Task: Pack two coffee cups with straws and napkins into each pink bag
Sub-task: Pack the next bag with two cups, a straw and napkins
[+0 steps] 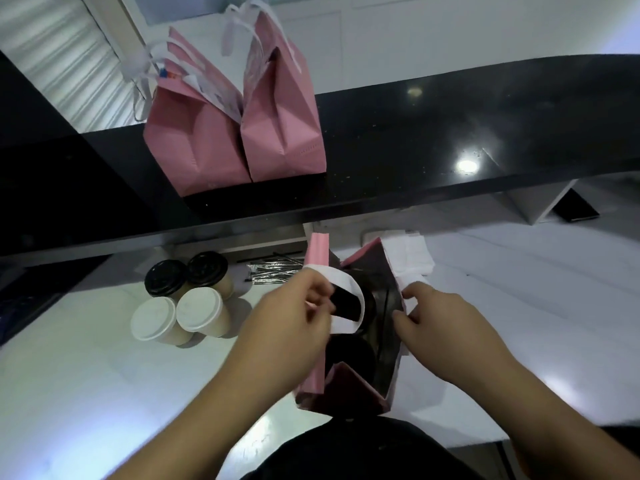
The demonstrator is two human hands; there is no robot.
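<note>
1. Two pink bags (235, 133) stand side by side on the black upper ledge (450, 133) at 11 o'clock. They look packed, with something poking out of the left one's top, but you cannot see the cups inside.

2. A third bag, the open pink bag (317, 258), stands on the white tabletop (69, 393) just in front of you. At least one dark lid shows inside it; whether straws or napkins are in yet cannot be told.

3. Your left hand (287, 317) has its grip pinching the white handle (349, 289) at the bag's left rim. Your right hand (443, 323) pinches the right rim, fingers curled on the edge.

4. Left to pack: four coffee cups (187, 299) clustered at 9 o'clock of the open bag, two black-lidded behind and two white-lidded in front. That suggests two more bags' worth.

5. The wrapped straws (273, 271) lie at 11 o'clock of the open bag, behind the cups. The white napkins (408, 254) sit at 1 o'clock, touching the bag's far right corner.

6. The handle loop lies across the bag's mouth and may hinder dropping things in.
</note>
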